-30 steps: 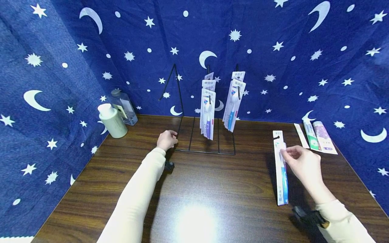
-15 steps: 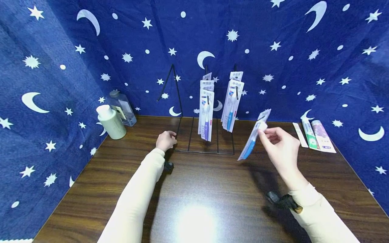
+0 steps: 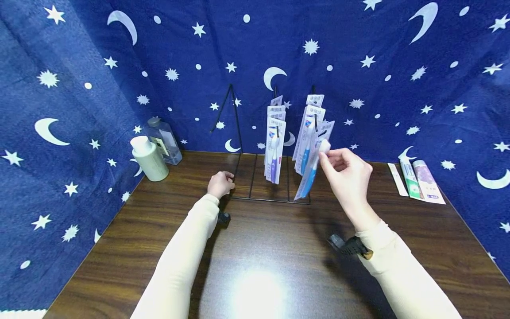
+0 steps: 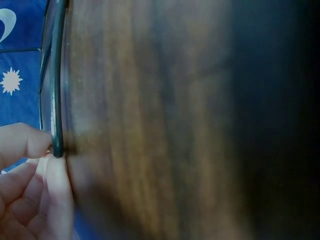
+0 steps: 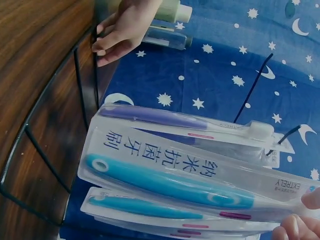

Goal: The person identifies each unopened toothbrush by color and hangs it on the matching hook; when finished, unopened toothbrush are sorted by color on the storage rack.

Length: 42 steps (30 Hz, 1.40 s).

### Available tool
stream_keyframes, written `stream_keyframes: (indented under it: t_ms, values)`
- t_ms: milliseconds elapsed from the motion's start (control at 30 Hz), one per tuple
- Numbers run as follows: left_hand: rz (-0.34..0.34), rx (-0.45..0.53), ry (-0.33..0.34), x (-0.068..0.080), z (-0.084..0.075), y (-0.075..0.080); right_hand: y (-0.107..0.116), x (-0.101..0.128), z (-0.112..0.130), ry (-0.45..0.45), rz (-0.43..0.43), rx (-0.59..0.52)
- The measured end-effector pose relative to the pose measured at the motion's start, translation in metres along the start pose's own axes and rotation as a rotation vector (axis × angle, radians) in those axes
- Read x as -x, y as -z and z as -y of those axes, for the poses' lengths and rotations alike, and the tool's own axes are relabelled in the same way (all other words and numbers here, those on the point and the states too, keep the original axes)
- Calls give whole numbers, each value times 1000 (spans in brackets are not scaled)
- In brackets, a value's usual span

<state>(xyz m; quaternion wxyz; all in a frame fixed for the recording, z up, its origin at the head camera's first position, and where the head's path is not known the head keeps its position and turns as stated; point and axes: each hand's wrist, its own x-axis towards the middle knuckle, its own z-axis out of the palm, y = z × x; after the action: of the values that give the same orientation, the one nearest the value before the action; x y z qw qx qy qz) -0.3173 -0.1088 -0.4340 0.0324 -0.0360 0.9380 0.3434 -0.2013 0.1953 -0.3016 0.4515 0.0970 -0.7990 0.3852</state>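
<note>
My right hand (image 3: 338, 166) pinches the top of a packaged blue toothbrush (image 3: 312, 166) and holds it in the air just in front of the right hook of a black wire display rack (image 3: 271, 197). In the right wrist view the blue toothbrush pack (image 5: 190, 182) lies across the frame, close to the packs on the rack. Packs with purple toothbrushes (image 3: 273, 148) hang on the middle hook, and blue ones (image 3: 304, 137) on the right hook. My left hand (image 3: 220, 183) grips the rack's base wire (image 4: 56, 90) at its left front corner.
A cream bottle (image 3: 148, 158) and a clear bottle (image 3: 163, 141) stand at the back left of the wooden table (image 3: 259, 266). Toothpaste boxes (image 3: 418, 181) lie at the back right. Blue star-patterned cloth (image 3: 358, 53) walls in the table on three sides.
My right hand lifted the blue toothbrush pack off the table at the right and carried it up and left to the rack's right hook. The left hand stayed on the rack base.
</note>
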Motion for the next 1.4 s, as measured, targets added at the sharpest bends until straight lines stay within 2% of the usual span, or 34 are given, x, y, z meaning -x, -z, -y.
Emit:
stream_keyframes:
  t_ms: [433, 667, 933, 1133, 1400]
  values:
    - [1, -5, 10, 1, -3, 2, -18, -13, -10, 76, 58, 95]
    - [9, -2, 12, 1, -2, -1, -26, -23, -16, 29, 105, 117]
    - [13, 7, 4, 0, -3, -3, -30, -31, -18, -18, 111, 119]
    - [18, -15, -12, 1, -1, -4, -32, -32, -20, -31, 120, 133]
    - [20, 15, -15, 1, 0, -3, -25, -29, -21, -70, 163, 155]
